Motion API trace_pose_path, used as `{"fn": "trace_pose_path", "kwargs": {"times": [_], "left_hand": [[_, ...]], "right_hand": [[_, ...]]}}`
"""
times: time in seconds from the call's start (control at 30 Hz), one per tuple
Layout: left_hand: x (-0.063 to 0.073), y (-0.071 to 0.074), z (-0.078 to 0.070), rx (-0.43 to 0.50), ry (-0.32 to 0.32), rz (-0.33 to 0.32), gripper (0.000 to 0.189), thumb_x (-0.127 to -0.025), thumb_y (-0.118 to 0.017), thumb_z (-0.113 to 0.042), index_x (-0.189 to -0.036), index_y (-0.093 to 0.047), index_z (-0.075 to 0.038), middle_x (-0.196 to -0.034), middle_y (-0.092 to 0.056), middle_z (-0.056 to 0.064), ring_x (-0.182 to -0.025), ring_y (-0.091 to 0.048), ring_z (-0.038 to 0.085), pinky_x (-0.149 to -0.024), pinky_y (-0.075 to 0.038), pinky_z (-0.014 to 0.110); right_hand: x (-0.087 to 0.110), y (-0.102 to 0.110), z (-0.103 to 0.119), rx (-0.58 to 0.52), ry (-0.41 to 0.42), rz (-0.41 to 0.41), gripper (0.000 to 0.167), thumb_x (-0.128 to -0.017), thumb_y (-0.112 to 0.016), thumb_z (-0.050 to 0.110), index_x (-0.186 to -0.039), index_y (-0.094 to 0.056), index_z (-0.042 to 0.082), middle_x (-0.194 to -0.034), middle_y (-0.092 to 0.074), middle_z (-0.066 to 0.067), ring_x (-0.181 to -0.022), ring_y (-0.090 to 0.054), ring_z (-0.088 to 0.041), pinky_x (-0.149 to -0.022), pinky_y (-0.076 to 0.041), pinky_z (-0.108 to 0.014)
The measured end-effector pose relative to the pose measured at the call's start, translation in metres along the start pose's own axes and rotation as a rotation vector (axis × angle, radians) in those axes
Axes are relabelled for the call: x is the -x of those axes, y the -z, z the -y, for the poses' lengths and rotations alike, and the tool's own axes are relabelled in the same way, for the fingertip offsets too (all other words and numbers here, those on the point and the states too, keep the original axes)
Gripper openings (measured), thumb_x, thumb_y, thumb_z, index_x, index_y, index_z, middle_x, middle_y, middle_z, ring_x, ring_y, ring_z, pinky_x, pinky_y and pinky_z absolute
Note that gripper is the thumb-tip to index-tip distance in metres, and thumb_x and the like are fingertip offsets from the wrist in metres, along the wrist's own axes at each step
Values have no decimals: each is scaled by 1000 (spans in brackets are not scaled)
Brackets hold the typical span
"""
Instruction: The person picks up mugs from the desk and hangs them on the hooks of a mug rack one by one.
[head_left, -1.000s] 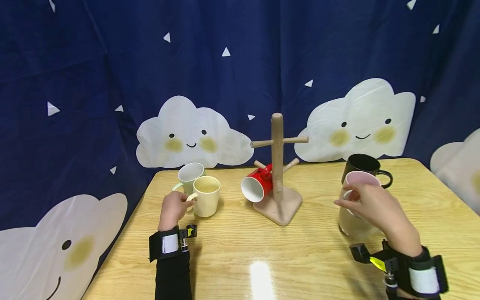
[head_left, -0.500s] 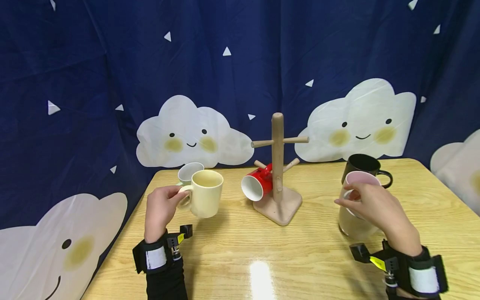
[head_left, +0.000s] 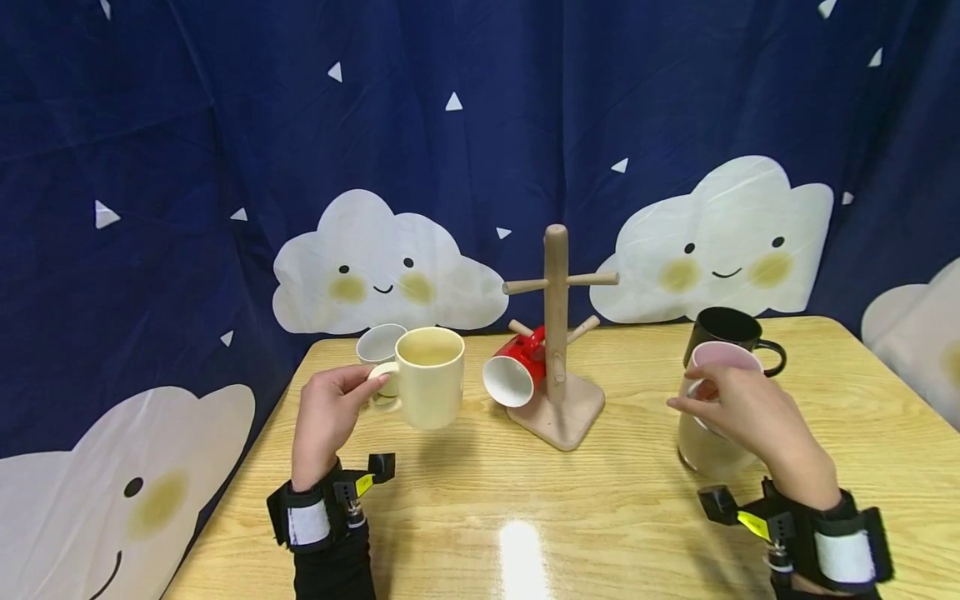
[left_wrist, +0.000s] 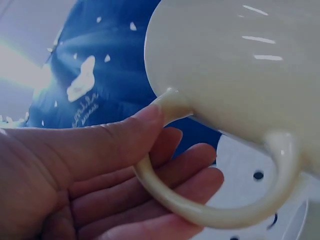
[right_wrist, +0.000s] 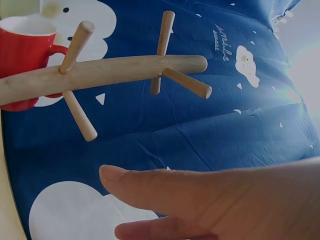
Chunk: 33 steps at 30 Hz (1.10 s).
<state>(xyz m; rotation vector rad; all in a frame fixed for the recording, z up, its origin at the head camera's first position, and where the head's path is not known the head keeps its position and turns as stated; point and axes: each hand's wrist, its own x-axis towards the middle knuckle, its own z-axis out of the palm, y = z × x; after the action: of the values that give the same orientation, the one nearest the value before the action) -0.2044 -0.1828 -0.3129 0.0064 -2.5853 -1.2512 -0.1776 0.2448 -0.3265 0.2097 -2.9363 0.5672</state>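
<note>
My left hand [head_left: 324,421] pinches the handle of a cream mug [head_left: 431,385] between thumb and fingers. The mug is upright and lifted off the table. In the left wrist view the thumb [left_wrist: 145,120] presses the upper part of the handle, with fingers behind and through its loop. A pale mug [head_left: 381,342] stands behind it, partly covered. My right hand [head_left: 757,425] hovers in front of a pale mug with a pink inside [head_left: 723,357], which it partly hides. In the right wrist view, nothing shows between the thumb and fingers.
A wooden mug tree [head_left: 556,333] stands mid-table, its upper pegs bare. A red mug [head_left: 513,373] hangs low on its left, mouth tilted towards me. At the right a black mug [head_left: 726,325] stands behind the pink-lined one. A blue cloud-patterned curtain [head_left: 480,125] closes the back.
My left hand has taken the cream mug by its handle, raised it off the table and moved it slightly right. My right hand has stayed put.
</note>
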Motion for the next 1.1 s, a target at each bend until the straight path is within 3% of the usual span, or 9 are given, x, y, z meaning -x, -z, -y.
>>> {"fn": "trace_pose_path", "kwargs": {"times": [0.17, 0.33, 0.57, 0.7, 0.83, 0.97, 1.07, 1.1], "left_hand": [[3, -12, -12, 111, -45, 98, 19, -84, -67, -21, -97, -72, -7, -86, -70, 7, -77, -53, 12, -69, -42, 25], [5, -35, -25, 256, -66, 261, 17, -84, -67, -22, -95, -72, -11, -81, -66, 1, -77, -51, 15, -69, -42, 27], [18, -73, -47, 413, -90, 467, 19, -84, -66, -22, -98, -73, -11, -94, -71, 9, -82, -56, 13, -73, -44, 28], [24, -89, -52, 444, -111, 561, 22, -85, -64, -20, -101, -71, -7, -96, -70, 13, -84, -58, 11, -74, -48, 27], [27, -97, -54, 426, -92, 628, 25, -87, -62, -18, -106, -69, -4, -97, -70, 15, -86, -64, 14, -74, -53, 28], [27, -100, -53, 400, -75, 670, 26, -89, -59, -17, -109, -67, -2, -100, -69, 18, -84, -68, 17, -69, -53, 27], [26, -101, -52, 391, -85, 677, 26, -90, -58, -15, -110, -66, -1, -102, -68, 19, -84, -68, 20, -69, -53, 26], [26, -101, -52, 394, -89, 677, 26, -90, -58, -15, -110, -66, -1, -102, -68, 19, -85, -68, 20, -70, -54, 27]], "right_hand": [[-1, 0, 0, 9, 1, 7, 30, -80, -69, 36, -95, -64, 11, -79, -69, -2, -71, -62, -17, -53, -43, -31], [-1, 1, 1, 9, -4, 2, 32, -79, -69, 34, -97, -65, 9, -78, -69, -2, -68, -61, -14, -52, -42, -29], [-1, 2, 2, 11, -6, 0, 35, -79, -69, 34, -102, -65, 7, -80, -69, -4, -71, -63, -18, -54, -44, -31], [0, 2, 3, -1, -13, -9, 29, -79, -70, 32, -97, -65, 10, -79, -69, -2, -70, -62, -15, -52, -42, -29], [1, 3, 3, -6, -3, -33, 27, -79, -70, 30, -95, -65, 9, -77, -69, -1, -70, -61, -15, -53, -43, -29], [2, 3, 5, -23, 35, -88, 34, -82, -68, 33, -98, -67, 4, -79, -70, -4, -75, -64, -22, -61, -49, -39], [1, 2, 9, -125, 85, -158, 33, -84, -66, 30, -99, -67, 0, -85, -69, -9, -79, -66, -23, -69, -52, -38], [2, 1, 11, -193, 93, -161, 35, -86, -65, 28, -103, -65, -2, -90, -69, -12, -81, -66, -17, -71, -53, -32]]}}
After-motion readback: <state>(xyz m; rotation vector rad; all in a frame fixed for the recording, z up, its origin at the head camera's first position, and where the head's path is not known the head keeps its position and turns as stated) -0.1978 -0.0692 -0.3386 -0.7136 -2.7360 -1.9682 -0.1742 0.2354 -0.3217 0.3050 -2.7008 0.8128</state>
